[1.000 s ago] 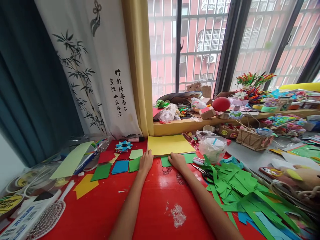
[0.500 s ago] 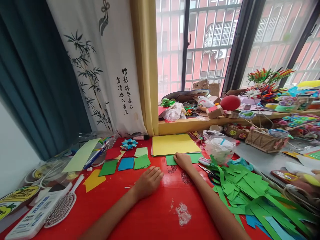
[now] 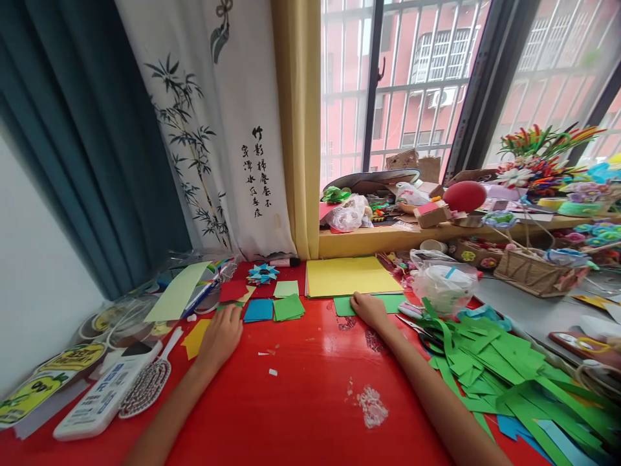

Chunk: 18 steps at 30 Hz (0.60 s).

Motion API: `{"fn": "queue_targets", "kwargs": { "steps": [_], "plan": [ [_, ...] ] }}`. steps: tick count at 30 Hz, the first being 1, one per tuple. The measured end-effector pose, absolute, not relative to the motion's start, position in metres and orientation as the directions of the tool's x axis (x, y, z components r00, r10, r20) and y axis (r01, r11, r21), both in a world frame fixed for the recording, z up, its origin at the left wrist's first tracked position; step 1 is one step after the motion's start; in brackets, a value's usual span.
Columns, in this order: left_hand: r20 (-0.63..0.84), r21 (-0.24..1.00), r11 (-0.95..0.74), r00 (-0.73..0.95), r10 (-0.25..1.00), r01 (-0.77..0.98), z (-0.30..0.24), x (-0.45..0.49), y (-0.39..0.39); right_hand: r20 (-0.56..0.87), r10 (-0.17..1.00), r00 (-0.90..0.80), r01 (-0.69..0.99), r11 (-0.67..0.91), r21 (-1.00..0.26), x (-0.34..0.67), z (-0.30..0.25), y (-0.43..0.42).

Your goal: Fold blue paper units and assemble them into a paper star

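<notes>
My left hand [image 3: 222, 333] lies over a dark green paper square [image 3: 229, 305], of which only a sliver shows past the fingers. Those fingers look extended, palm down. My right hand [image 3: 369, 309] is curled like a fist and rests on a green paper strip [image 3: 395, 302] just below a stack of yellow paper [image 3: 353, 276]. Between the two hands are a blue square pile [image 3: 259, 310] and a green square pile [image 3: 289, 307]. A yellow paper piece [image 3: 195, 339] pokes out left of my left hand.
Scissors [image 3: 427, 339] and a heap of green scraps [image 3: 490, 362] spread along the right. A plastic-wrapped tub [image 3: 444, 288] stands behind them. On the left lie a hairbrush [image 3: 148, 385] and a white power strip [image 3: 107, 398]. A blue folded paper ring [image 3: 262, 274] sits at the back.
My left hand has moved left from the table's middle onto the dark green square. My right hand stays on the green strip. The view has shifted slightly left.
</notes>
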State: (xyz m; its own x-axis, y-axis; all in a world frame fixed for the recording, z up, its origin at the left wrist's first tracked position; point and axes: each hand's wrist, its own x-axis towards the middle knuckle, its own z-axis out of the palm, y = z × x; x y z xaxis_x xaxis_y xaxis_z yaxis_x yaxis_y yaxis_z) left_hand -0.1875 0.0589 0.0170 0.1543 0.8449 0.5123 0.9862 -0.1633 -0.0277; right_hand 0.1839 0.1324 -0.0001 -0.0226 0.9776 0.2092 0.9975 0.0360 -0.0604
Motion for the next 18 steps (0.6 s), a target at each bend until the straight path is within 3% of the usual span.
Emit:
{"fn": "queue_targets", "kwargs": {
  "steps": [4,7,13,18],
  "plan": [
    [0.503,0.068,-0.032,-0.007,0.864,0.997,0.017,-0.229,0.072,0.211,0.977,-0.025,0.998,0.036,-0.048,0.183,0.0,0.13],
    [0.477,0.094,-0.023,-0.024,0.879,0.995,0.013,-0.236,0.073,0.211,0.977,-0.029,0.998,0.039,-0.044,0.183,0.0,0.131],
    [0.369,0.009,-0.264,0.242,0.897,0.964,0.002,-0.203,0.072,0.209,0.977,-0.027,0.998,0.037,-0.043,0.185,-0.002,0.135],
    [0.204,-0.047,-0.324,0.327,0.923,0.945,0.012,-0.19,0.09,0.206,0.978,-0.015,0.999,0.024,-0.039,0.185,-0.003,0.135]
  ]
}}
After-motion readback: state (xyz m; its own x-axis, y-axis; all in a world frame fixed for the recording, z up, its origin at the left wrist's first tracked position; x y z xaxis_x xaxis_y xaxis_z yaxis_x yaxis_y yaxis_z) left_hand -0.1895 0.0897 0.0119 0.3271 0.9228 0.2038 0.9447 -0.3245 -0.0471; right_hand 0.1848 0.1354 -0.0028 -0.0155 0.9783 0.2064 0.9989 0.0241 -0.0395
